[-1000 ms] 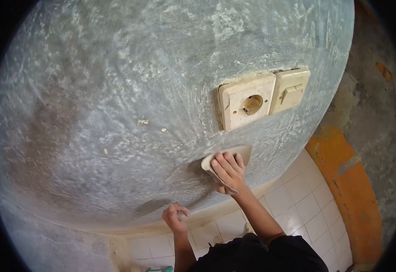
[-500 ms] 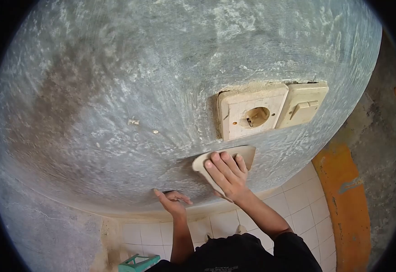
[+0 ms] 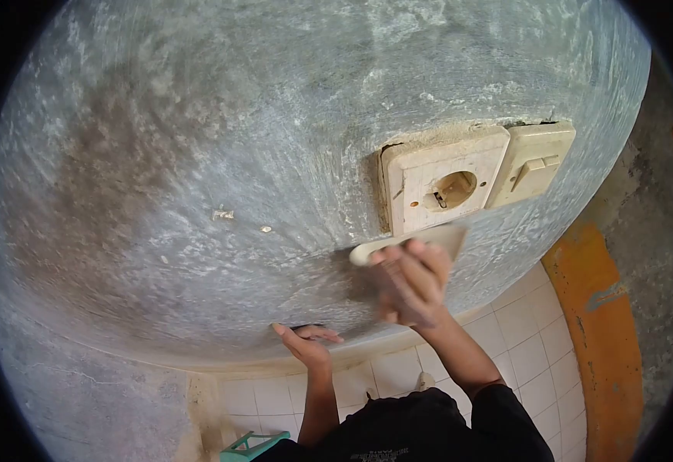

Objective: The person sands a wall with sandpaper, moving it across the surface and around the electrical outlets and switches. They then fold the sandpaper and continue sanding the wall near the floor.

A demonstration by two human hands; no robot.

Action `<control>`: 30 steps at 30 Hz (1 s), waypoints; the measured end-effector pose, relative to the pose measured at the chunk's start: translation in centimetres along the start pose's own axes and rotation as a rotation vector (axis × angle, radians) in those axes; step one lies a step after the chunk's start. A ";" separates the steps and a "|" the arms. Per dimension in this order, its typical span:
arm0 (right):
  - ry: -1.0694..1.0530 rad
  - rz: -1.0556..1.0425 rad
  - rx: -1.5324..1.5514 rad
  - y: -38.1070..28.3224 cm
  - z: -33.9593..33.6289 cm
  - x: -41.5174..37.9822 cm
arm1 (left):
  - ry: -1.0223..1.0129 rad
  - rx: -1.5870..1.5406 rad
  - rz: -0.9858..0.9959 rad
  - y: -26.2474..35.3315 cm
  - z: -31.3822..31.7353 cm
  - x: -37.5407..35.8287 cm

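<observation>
My right hand, partly blurred, grips a beige, curled sheet of sandpaper just below the wall socket. The sandpaper is against or very close to the grey, patchy wall, with one edge curling over by my fingers. Lower and to the left, my left hand is open, thumb and fingers apart, and its fingertips appear to rest on the wall. Nothing shows in that hand. A cream wall socket and a light switch are mounted side by side above my right hand.
Two small pale chips mark the wall to the left. White floor tiles lie below, with a green plastic stool or frame at the bottom. An orange painted strip runs along the right.
My right hand and the sandpaper have moved up and right, closer to the socket. In the picture, the left hand, wall fixtures and green object have also shifted slightly right as the view moved.
</observation>
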State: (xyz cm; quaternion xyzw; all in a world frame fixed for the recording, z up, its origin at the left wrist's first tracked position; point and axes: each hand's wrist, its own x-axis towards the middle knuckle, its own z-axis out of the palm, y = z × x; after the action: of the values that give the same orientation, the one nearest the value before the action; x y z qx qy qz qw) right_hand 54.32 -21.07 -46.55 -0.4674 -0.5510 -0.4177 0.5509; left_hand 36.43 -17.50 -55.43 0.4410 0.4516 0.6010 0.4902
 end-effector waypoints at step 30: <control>-0.094 0.019 -0.026 -3.1 -0.2 1.2 | -0.034 -0.030 -0.025 -1.1 -0.7 0.2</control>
State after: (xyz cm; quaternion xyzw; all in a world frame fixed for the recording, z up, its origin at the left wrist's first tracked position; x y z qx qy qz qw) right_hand 51.42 -21.86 -45.19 -0.4989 -0.5664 -0.3970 0.5222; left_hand 35.90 -17.28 -56.65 0.4383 0.4395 0.5939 0.5118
